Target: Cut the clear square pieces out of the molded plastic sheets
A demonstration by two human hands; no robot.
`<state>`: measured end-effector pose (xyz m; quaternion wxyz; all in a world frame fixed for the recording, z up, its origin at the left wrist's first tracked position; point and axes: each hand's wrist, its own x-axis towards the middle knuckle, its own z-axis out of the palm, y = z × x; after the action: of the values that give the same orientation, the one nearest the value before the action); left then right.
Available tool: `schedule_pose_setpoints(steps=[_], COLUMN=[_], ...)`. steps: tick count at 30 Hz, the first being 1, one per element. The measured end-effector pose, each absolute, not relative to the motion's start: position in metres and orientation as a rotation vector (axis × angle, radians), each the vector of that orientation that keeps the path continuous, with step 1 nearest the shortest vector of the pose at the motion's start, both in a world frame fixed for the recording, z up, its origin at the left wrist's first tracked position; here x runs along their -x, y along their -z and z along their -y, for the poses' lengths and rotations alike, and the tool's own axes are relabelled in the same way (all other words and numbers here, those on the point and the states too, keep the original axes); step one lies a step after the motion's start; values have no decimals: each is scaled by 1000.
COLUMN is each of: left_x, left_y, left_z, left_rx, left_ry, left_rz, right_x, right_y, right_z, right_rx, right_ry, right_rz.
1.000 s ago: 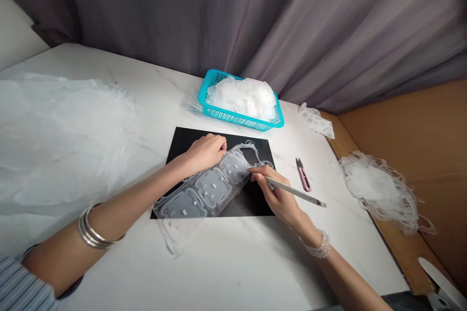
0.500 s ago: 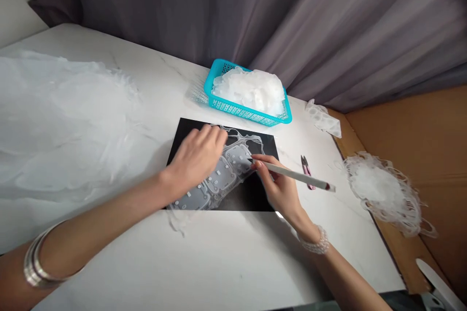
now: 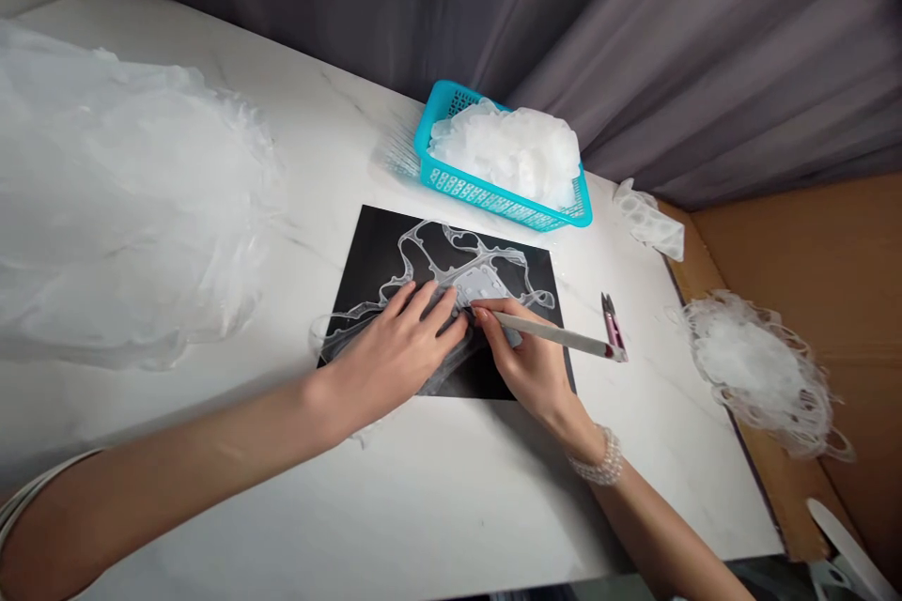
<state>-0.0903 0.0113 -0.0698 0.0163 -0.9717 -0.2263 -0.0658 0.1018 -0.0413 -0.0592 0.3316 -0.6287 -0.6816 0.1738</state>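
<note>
A translucent silicone sheet (image 3: 485, 285) with moulded pads and stringy trim lies on a black mat (image 3: 373, 249) in the middle of the white table. My left hand (image 3: 395, 352) lies flat on the sheet with its fingers stretched out, pressing it down and hiding much of it. My right hand (image 3: 528, 362) pinches a thin white pen-like tool (image 3: 556, 335). The tool's tip touches the sheet right beside my left fingertips.
A turquoise basket (image 3: 441, 174) heaped with white silicone pieces stands behind the mat. Small pink snips (image 3: 612, 317) lie right of the mat. A pile of stringy offcuts (image 3: 757, 366) sits on brown cardboard at the right. Crumpled clear plastic (image 3: 119, 207) covers the table's left.
My left hand slid down the sheet and spread flat on it. The sheet has bunched under that hand, with more loose trim showing above it. The view shifted left and down.
</note>
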Motion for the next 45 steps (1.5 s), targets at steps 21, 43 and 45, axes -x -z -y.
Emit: schedule_pose_setpoints(steps=[21,43,45], left_x=[92,92,92], left_y=[71,83,81], left_z=[-3,-8,-7], left_rx=[2978,3028,3066], left_ry=[152,298,332], left_rz=[731,831,837], right_x=[-96,-131,-181], right_y=[78,66,60], right_z=[50,28,26], right_rx=[1499,1555,1606], right_ry=[-42,-477,-605], right_rz=[2068,1733,1224])
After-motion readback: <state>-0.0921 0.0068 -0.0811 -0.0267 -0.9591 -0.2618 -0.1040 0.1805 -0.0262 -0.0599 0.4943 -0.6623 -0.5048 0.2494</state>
